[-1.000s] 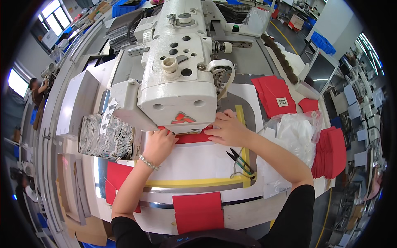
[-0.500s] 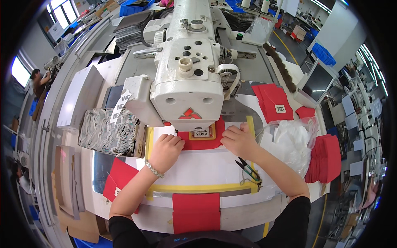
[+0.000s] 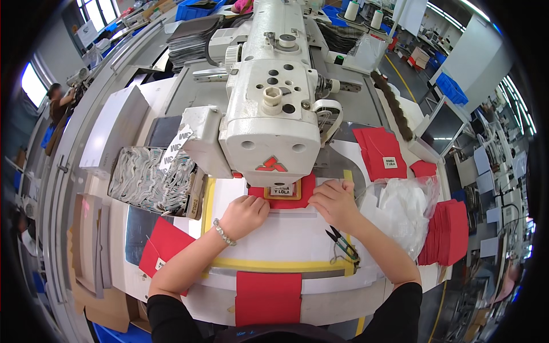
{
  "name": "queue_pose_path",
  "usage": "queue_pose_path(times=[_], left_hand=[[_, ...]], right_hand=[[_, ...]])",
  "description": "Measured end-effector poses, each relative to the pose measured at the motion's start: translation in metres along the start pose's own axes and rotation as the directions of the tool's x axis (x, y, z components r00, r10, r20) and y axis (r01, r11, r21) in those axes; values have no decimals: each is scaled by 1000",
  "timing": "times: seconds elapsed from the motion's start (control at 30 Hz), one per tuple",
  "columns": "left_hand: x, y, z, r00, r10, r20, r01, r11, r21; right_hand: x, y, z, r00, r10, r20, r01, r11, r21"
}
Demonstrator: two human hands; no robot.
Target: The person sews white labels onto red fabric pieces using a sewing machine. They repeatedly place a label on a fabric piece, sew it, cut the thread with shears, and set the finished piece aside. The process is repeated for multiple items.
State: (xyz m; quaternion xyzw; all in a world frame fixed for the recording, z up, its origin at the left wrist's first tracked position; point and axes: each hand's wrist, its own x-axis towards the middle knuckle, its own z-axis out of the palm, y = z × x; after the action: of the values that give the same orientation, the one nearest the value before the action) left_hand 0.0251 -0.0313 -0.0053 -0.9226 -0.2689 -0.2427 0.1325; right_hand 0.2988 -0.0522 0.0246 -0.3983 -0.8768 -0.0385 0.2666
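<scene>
A red fabric piece [image 3: 297, 196] with a small white label framed in yellow [image 3: 282, 190] lies under the head of a large white sewing machine [image 3: 271, 117]. My left hand [image 3: 245, 215] rests with curled fingers on the white template board [image 3: 269, 243], touching the red piece's lower left edge; a bead bracelet is on the wrist. My right hand [image 3: 335, 204] presses flat on the board at the red piece's right edge. Neither hand holds anything.
Small thread snips [image 3: 343, 247] lie on the board by my right forearm. Stacks of red pieces sit at right [image 3: 448, 231], upper right [image 3: 380, 152], lower left [image 3: 163, 246] and at the front edge [image 3: 268, 297]. A clear plastic bag [image 3: 403, 210] and a tray of patterned labels [image 3: 150, 180] flank the work.
My hands have stayed at the red piece while the view shifted; the labelled piece now shows more clearly below the machine head, with my left hand moved in closer to it.
</scene>
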Motion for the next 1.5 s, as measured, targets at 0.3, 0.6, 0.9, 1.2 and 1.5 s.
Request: queue_pose_path(times=[0.3, 0.6, 0.9, 1.2, 1.5], left_hand=[[-26, 33, -67, 978, 148, 145, -142, 989, -47], [-64, 53, -87, 971, 46, 236, -37, 998, -40], [-82, 52, -83, 907, -296, 301, 362, 912, -192], [-79, 50, -95, 911, -413, -24, 294, 688, -663], [-96, 71, -111, 990, -119, -69, 82, 914, -398]], right_hand=[[-41, -57, -24, 981, -131, 143, 143, 986, -80], [-58, -73, -56, 910, 408, 74, -397, 909, -129], [-98, -86, -52, 799, 583, 147, -530, 799, -285], [-94, -60, -38, 789, 614, 28, -608, 787, -108], [-6, -72, -51, 886, 448, 119, -461, 880, 116]])
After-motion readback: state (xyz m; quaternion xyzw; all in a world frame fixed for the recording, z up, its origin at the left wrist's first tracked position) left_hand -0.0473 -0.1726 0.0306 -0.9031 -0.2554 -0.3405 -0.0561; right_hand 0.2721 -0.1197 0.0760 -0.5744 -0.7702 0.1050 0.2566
